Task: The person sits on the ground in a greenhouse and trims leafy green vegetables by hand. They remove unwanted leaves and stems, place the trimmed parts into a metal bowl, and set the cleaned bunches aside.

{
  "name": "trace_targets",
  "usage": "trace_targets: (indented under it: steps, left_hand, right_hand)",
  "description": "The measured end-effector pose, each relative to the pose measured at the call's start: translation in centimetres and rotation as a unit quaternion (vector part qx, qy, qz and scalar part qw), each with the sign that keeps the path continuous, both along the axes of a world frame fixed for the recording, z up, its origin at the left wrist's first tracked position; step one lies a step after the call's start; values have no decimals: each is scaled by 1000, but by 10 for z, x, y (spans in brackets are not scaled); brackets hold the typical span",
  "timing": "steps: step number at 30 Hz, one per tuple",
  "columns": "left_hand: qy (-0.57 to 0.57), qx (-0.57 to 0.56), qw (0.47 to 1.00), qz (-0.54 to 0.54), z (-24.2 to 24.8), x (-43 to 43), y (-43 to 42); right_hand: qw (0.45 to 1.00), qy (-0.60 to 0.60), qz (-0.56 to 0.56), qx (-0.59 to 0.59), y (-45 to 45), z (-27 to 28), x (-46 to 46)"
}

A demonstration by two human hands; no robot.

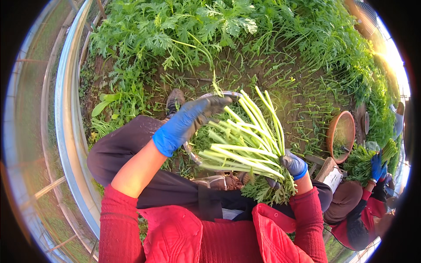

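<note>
My right hand, in a blue glove with dark, soiled fingers, grips a bunch of leafy greens near its leafy end. The pale green stems fan out up and to the left, and the lobed leaves hang below the hand. My left hand, gloved alike, is raised at the left of the stem ends with its fingers extended. A thin wilted sprig is at its fingertips; whether it is held I cannot tell. Beneath the stems, a round basin with a pale rim is partly hidden and has greens in it.
Uncut leafy plants stand ahead, with cut stubble on the soil. An orange-brown tub is at the right, beside a wooden board. A co-worker with blue gloves holds greens at far right. Plastic sheeting curves along the left.
</note>
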State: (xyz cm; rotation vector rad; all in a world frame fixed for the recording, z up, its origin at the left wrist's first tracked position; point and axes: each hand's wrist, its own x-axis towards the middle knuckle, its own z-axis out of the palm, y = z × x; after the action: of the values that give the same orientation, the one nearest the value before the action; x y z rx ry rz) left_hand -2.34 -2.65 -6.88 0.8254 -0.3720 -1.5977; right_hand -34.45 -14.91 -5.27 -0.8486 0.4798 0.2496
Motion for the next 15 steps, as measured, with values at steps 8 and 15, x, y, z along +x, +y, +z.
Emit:
trace_targets:
  steps: [8,15]
  left_hand:
    - [-157,-87,966,-186,27,-17,4]
    - [-123,11,982,-145,18,-24,-3]
  right_hand:
    - [998,-31,38,41,-1,-7,5]
    - [998,-12,62,-4,-4,-8,6]
